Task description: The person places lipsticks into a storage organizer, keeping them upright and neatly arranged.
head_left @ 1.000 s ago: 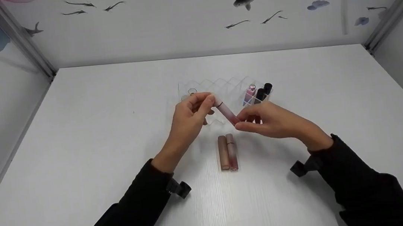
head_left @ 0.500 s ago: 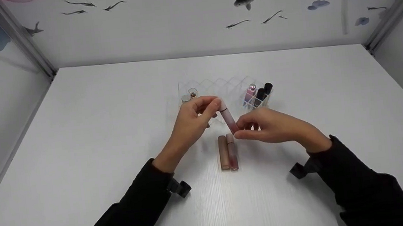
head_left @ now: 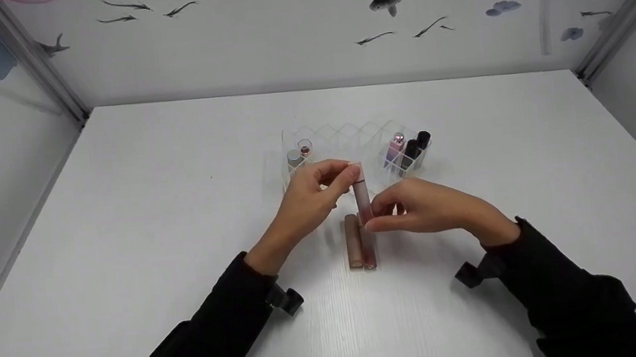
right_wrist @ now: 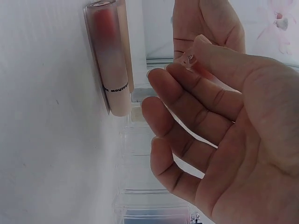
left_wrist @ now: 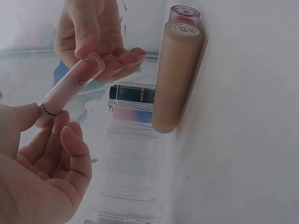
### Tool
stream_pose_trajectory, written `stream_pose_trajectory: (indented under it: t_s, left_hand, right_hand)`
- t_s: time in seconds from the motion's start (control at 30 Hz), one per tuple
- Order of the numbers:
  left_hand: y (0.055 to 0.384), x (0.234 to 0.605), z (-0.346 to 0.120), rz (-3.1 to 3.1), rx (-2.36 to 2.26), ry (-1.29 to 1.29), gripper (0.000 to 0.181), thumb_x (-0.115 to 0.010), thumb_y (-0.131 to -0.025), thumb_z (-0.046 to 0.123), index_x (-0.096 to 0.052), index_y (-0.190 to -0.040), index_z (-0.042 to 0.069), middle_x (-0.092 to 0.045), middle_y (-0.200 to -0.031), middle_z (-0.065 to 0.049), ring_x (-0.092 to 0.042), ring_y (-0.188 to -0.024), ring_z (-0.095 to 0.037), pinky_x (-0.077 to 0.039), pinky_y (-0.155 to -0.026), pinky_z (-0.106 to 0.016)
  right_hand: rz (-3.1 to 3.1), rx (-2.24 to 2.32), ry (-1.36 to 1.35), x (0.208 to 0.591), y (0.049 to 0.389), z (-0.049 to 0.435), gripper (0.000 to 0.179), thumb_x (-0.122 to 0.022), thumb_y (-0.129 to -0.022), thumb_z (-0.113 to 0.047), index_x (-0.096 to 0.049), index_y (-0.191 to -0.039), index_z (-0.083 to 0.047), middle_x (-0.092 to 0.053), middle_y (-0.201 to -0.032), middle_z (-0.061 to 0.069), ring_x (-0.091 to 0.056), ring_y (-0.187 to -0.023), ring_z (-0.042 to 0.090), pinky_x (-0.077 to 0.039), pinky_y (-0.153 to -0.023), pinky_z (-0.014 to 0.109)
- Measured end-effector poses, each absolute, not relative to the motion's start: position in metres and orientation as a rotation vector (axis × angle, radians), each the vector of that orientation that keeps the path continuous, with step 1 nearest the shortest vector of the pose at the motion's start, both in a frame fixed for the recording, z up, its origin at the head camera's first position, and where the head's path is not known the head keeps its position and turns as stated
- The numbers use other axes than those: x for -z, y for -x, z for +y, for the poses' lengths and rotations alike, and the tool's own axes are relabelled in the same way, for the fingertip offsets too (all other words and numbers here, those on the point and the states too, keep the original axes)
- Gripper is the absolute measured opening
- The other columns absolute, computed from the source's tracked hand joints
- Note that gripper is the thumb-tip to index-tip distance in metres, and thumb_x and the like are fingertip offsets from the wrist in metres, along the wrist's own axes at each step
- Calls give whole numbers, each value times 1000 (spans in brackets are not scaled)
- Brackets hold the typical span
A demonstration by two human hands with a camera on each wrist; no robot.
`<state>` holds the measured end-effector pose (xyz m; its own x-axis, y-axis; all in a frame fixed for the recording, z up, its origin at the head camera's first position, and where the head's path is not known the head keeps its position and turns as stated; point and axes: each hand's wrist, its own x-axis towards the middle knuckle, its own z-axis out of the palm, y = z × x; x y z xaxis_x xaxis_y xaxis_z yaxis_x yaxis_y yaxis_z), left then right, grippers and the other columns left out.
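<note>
To do this two-ended hold well, keep the pressure light and even, and keep the raised lip gloss (head_left: 362,197) off the brown tube (head_left: 353,246) and spare gloss (head_left: 368,250) lying side by side on the table (head_left: 181,228). The left hand (head_left: 316,193) pinches the pale cap between thumb and fingertips; the right hand (head_left: 424,206) has thumb and forefinger closed at the reddish base (its other fingers are loosely bent). The lip gloss spans the two hands, cap at the far end, base near, with its middle bare and the clear rack (head_left: 337,138) beyond.
</note>
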<state>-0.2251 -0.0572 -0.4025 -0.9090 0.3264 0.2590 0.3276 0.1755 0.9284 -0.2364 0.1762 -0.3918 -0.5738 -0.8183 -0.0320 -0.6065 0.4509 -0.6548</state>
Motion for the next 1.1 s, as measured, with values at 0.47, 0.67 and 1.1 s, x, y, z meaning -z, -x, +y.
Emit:
stream_pose_trajectory:
  t_s: [0.47,0.67,1.1]
  left_hand:
    - [221,403,-52,-2419,1884,677,30,-63,-103,33,-76,-114,9,-73,-94,3,-65,-87,-14,-53,-80,-33]
    - [220,403,-51,-2412,1895,683,29,-63,-103,33,-76,-113,9,-74,-93,4,-66,-85,-15,-53,-78,-32]
    - [221,406,-50,-2428,1886,681,29,-63,-103,33,-76,-113,9,-73,-93,3,-67,-88,-19,-53,-79,-32]
  right_hand:
    - [2337,862,1236,390,234,175,28,-69,-98,-38,-78,-89,-13,-74,-80,0,-60,-71,6,-50,-64,24]
    - [2339,844,1226,388,233,174,33,-67,-98,-41,-78,-88,-12,-74,-79,1,-58,-70,4,-46,-62,23]
    - [2317,860,1202,392,233,175,33,-67,-99,-40,-78,-89,-11,-73,-78,1,-53,-65,4,-43,-57,21]
